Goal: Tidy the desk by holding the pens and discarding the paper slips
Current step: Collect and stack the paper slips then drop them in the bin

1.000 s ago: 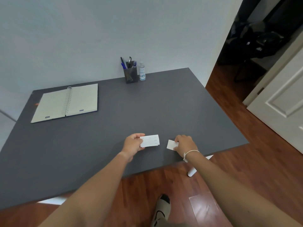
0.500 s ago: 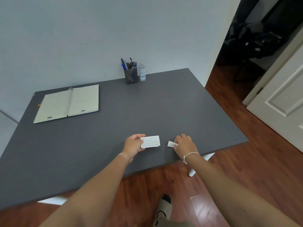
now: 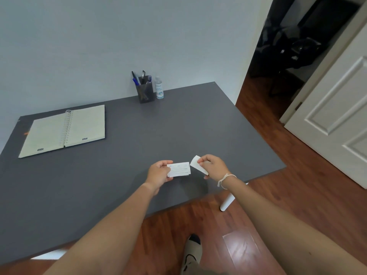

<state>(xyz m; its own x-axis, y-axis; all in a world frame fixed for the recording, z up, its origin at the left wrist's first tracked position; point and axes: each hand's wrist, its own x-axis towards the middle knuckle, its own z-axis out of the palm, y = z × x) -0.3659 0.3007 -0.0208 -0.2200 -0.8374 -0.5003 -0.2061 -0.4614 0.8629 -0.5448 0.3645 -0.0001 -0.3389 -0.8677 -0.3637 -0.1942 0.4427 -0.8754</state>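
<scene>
Clearly, slips in hand: the left hand [image 3: 158, 174] pinches a white rectangular paper slip with faint printed lines [image 3: 179, 169] by its left end, thumb on top and fingers below; the right hand [image 3: 213, 166] pinches a second, smaller plain white paper slip [image 3: 197, 164] at one edge, tilted up off the dark grey desk top [image 3: 178, 124].
Where they sit: lower centre of the frame, both slips held just above the near desk edge, close beside each other but apart.
Handling: very light and thin, probably limp; a slip held by one end will likely droop or flutter, and it creases or tears easily. Smooth paper can slide from a loose pinch.
Where to grip: an edge or corner pinch between thumb and forefinger suffices; stacking the two would let one hand carry both.
Pens: several dark and blue pens [image 3: 137, 79] stand upright in a dark square mesh pen cup [image 3: 145, 93] at upper centre, against the wall, well apart from the hands.
Writing on the lined slip: ruled lines and small marks, too faint to read.
Other labels: the open spiral-bound cream notebook [image 3: 63, 131] at left carries a small dark logo at the foot of each page, unreadable; the small clear bottle with a blue and white label [image 3: 159, 88] just beside the cup has print too small to make out.
Disposal: no bin is in view.
</scene>
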